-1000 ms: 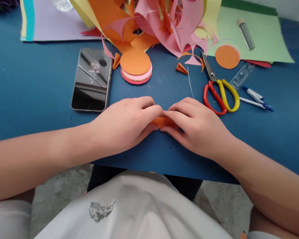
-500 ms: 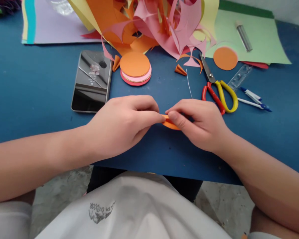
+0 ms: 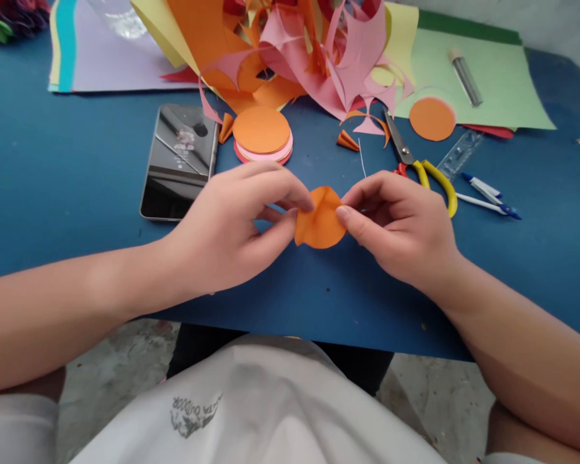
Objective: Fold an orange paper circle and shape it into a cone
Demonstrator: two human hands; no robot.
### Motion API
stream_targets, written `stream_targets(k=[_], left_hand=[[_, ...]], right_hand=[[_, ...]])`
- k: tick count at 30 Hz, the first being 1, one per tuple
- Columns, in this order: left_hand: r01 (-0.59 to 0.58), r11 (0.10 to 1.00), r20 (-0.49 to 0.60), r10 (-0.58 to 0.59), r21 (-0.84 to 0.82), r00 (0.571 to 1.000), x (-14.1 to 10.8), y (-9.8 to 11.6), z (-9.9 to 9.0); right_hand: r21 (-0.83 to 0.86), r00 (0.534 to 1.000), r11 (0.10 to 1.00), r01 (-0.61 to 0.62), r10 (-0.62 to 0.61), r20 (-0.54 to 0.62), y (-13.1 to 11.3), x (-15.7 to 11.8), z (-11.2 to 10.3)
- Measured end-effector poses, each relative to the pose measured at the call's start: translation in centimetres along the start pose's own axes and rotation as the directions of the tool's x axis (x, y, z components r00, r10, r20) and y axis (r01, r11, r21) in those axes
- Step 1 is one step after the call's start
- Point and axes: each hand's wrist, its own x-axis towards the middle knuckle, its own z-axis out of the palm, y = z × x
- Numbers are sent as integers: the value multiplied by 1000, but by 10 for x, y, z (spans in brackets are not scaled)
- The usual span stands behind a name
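Between my hands, above the front part of the blue table, is a creased orange paper disc point(image 3: 323, 222). My left hand point(image 3: 244, 225) has the disc's left edge between its thumb and fingers. The right edge is pinched by the thumb and fingertips of my right hand point(image 3: 403, 235). Beyond my left hand lies a stack of paper circles point(image 3: 261, 131), orange on top with pink and red below. Two small orange paper cones lie on the table, one point(image 3: 226, 127) beside the stack and one point(image 3: 348, 140) to its right.
A phone point(image 3: 178, 161) lies left of the stack. Scissors point(image 3: 406, 151), pens point(image 3: 486, 196) and a clear plastic strip point(image 3: 460, 154) are at the right. Cut paper scraps point(image 3: 319, 58) fill the back. An orange circle point(image 3: 432, 118) and a small tube point(image 3: 465, 78) lie near green paper point(image 3: 507, 84).
The orange paper was folded and seen edge-on; now it is opened out, its face towards the camera. Both hands have turned, and my left fingers have spread wider. The view has shifted slightly.
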Motion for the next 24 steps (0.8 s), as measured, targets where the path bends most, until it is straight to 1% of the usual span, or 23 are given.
stream_targets(k=[1,3,5,7,10,12,13,15,17,19,20,22,24], left_hand=[[42,998,47,-40,-54,998,0,1,0],[79,987,72,-69,-141,995,0,1,1],[63,982,36,-58,-178,998,0,2,3],[89,979,9,-89,-185,996,1,2,4],[218,938,-17,-231,-270,973,2,3,5],[275,898,-20,-299,-343,954,4,5,4],[288,877,-4,-314,-385,949,5,5,4],[306,810,63,-318,-501,946,7,7,3],[324,716,132,-312,-618,941,8,8,3],[334,651,138,-334,-682,932,8,8,5],[336,642,120,-356,-689,927,8,8,6],[338,652,81,-391,-679,917,7,7,8],[351,664,72,-409,-660,910,7,7,8]], right_hand=[[-21,999,999,41,-41,-4,-1,-2,1],[-60,993,991,117,-118,-2,-1,-5,3],[-101,985,980,171,-173,-5,0,-9,5],[-168,967,955,244,-253,-37,2,-12,7],[-307,895,866,394,-437,-84,6,-13,8],[-395,854,799,454,-517,-64,7,-14,8],[-428,836,767,478,-546,-46,6,-15,8],[-458,819,732,505,-573,-12,3,-16,9],[-449,830,740,501,-558,7,1,-17,9],[-444,840,746,496,-542,27,-1,-18,10],[-442,835,740,507,-548,40,-1,-19,10],[-406,822,736,542,-565,73,-2,-18,9],[-308,838,785,537,-540,81,-4,-17,8]])
